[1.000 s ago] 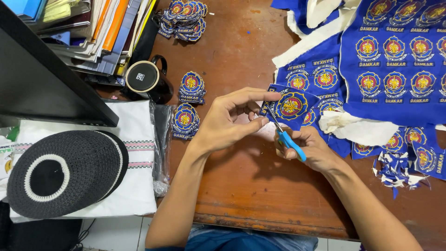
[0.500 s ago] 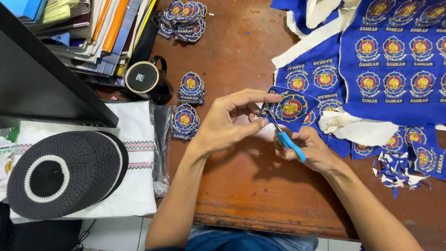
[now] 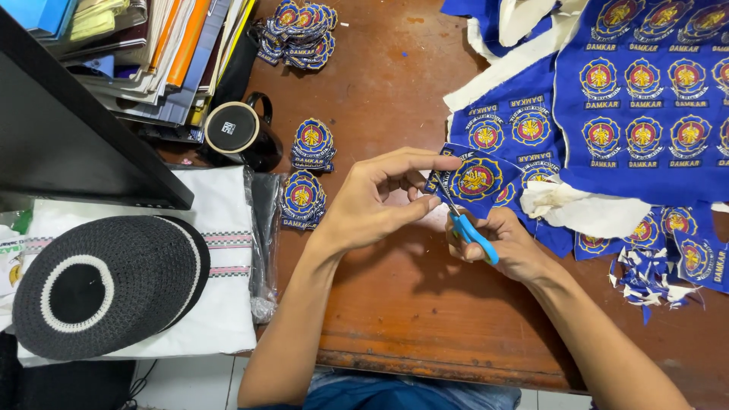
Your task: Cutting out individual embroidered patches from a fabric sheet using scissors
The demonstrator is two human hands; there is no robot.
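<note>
You are sitting at a worn reddish-brown wooden desk (image 3: 395, 304), looking down at your own two bare hands near its middle. Your left hand (image 3: 380, 201) is pinching the edge of a small blue embroidered cloth patch with a round red and yellow emblem (image 3: 477, 178), holding it just above the desk with thumb and fingers closed on it. Your right hand (image 3: 505, 243) is gripping a small pair of scissors with light blue plastic handles (image 3: 469, 231), whose blades are meeting the lower left edge of that patch.

Just right of the patch, a large sheet of blue fabric covered in rows of the same emblems (image 3: 645, 114) is spreading across the desk, with white backing scraps (image 3: 585, 212) lying beside it. Left of the patch, two small stacks of cut patches (image 3: 307, 175) are resting near a black mug (image 3: 239, 133). Farther left, a black knitted round cap with a white ring (image 3: 102, 285) is lying on folded white cloth in clear plastic (image 3: 220, 304). Beyond the mug, books and folders (image 3: 175, 53) are piling up. White floor tiles (image 3: 197, 383) are showing below the desk's front edge.
</note>
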